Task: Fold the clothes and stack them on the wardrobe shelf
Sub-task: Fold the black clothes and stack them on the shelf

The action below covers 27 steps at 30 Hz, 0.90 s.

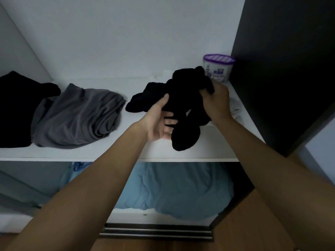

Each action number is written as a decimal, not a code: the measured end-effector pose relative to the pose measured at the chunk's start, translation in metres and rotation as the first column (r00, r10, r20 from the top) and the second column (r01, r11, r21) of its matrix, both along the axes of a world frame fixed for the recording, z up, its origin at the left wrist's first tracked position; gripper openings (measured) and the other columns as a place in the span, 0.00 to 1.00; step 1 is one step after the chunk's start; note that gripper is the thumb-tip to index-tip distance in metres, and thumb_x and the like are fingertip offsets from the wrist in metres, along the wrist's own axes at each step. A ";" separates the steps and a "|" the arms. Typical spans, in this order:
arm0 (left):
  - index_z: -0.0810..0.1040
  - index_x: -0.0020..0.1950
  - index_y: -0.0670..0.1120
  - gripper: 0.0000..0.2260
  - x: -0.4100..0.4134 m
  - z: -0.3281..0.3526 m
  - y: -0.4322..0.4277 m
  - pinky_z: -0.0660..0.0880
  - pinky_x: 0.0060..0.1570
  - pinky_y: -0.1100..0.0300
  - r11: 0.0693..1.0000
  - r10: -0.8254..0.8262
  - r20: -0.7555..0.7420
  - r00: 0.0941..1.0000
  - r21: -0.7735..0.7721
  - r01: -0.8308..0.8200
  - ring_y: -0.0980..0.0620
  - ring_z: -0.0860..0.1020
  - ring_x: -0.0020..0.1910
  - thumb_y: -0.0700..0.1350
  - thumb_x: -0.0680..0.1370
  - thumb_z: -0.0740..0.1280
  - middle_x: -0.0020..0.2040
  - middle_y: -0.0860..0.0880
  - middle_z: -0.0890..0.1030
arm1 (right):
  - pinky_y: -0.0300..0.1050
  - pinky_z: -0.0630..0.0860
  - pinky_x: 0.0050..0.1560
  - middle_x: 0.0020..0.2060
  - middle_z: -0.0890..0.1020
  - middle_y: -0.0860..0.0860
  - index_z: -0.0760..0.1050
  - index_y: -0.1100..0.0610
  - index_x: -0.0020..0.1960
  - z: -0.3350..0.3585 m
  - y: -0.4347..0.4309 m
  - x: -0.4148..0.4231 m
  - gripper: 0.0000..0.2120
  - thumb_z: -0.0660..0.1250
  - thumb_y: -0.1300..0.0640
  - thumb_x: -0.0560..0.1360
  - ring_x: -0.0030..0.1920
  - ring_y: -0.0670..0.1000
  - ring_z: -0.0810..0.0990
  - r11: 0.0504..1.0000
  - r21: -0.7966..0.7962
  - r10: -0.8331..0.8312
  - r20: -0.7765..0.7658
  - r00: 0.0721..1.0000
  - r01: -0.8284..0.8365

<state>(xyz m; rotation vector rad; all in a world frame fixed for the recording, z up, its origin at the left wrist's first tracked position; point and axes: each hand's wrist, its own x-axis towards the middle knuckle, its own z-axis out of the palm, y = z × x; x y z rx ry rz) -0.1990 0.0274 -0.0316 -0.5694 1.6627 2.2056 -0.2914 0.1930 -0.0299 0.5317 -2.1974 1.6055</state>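
- A crumpled black garment (183, 98) is held over the right half of the white wardrobe shelf (116, 153). One end trails onto the shelf board to the left and another lobe hangs down in front of the shelf's front edge.
- The left hand (159, 122) is turned palm up beneath the bundle. Its thumb is pressed over the cloth and its fingers are tucked under it, so it holds the garment from below.
- The right hand (216, 100) grips the upper right part of the same garment, with its fingers curled into the fabric.
- Under the right wrist lies a pale cloth (236, 110); in the dim light it is hard to tell what it is.
- Behind the garment, in the shelf's back right corner, stands a white tub (218, 68) with a purple perforated lid.
- A loosely folded grey garment (78, 115) lies on the left half of the shelf, touching a black pile (16, 109) at the far left.
- A dark panel (281, 69) rises to the right of the shelf.
- Light blue bedding (172, 187) fills the compartment below.
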 end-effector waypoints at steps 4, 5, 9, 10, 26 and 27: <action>0.83 0.56 0.44 0.19 0.004 0.031 -0.005 0.81 0.49 0.47 0.970 0.155 -0.191 0.969 0.215 -0.113 0.42 0.81 0.43 0.58 0.79 0.63 0.49 0.44 0.82 | 0.20 0.60 0.62 0.58 0.81 0.60 0.78 0.68 0.61 0.010 -0.010 0.077 0.17 0.66 0.72 0.73 0.59 0.43 0.74 0.850 0.357 0.451 -0.112 0.885 -0.387; 0.83 0.57 0.43 0.14 0.010 0.035 -0.008 0.81 0.44 0.51 0.970 0.209 -0.198 0.958 0.168 -0.177 0.43 0.83 0.42 0.50 0.79 0.65 0.48 0.43 0.83 | 0.22 0.59 0.66 0.60 0.80 0.61 0.78 0.68 0.61 0.007 -0.007 0.094 0.18 0.65 0.73 0.72 0.62 0.44 0.73 0.815 0.398 0.496 -0.104 0.862 -0.421; 0.76 0.58 0.40 0.15 0.058 0.033 -0.033 0.79 0.36 0.56 0.917 0.396 -0.289 0.872 0.081 -0.390 0.47 0.80 0.36 0.32 0.73 0.61 0.39 0.45 0.80 | 0.43 0.73 0.65 0.57 0.83 0.54 0.82 0.61 0.55 -0.004 0.009 0.146 0.16 0.61 0.73 0.75 0.61 0.48 0.79 0.932 0.001 0.355 0.204 0.912 -0.363; 0.77 0.53 0.41 0.12 0.079 0.031 -0.040 0.78 0.32 0.59 0.915 0.402 -0.310 0.862 0.104 -0.389 0.49 0.80 0.32 0.31 0.73 0.60 0.35 0.46 0.79 | 0.46 0.76 0.61 0.54 0.85 0.53 0.83 0.61 0.55 -0.009 0.008 0.156 0.11 0.63 0.66 0.78 0.58 0.50 0.82 0.957 -0.130 0.288 0.331 0.899 -0.259; 0.78 0.63 0.41 0.19 0.398 -0.139 -0.118 0.76 0.42 0.58 0.979 0.188 -0.004 0.982 0.075 -0.187 0.45 0.80 0.47 0.29 0.75 0.60 0.51 0.41 0.81 | 0.45 0.81 0.42 0.43 0.86 0.52 0.84 0.55 0.51 -0.076 -0.073 0.384 0.12 0.71 0.55 0.69 0.44 0.52 0.86 0.843 -0.538 0.468 0.753 0.462 0.022; 0.78 0.62 0.42 0.19 0.410 -0.149 -0.117 0.75 0.44 0.57 0.973 0.199 -0.002 0.980 0.122 -0.197 0.45 0.80 0.47 0.29 0.75 0.59 0.51 0.41 0.81 | 0.46 0.81 0.42 0.43 0.86 0.52 0.83 0.55 0.52 -0.084 -0.066 0.400 0.13 0.70 0.55 0.68 0.44 0.52 0.86 0.862 -0.505 0.437 0.777 0.453 0.034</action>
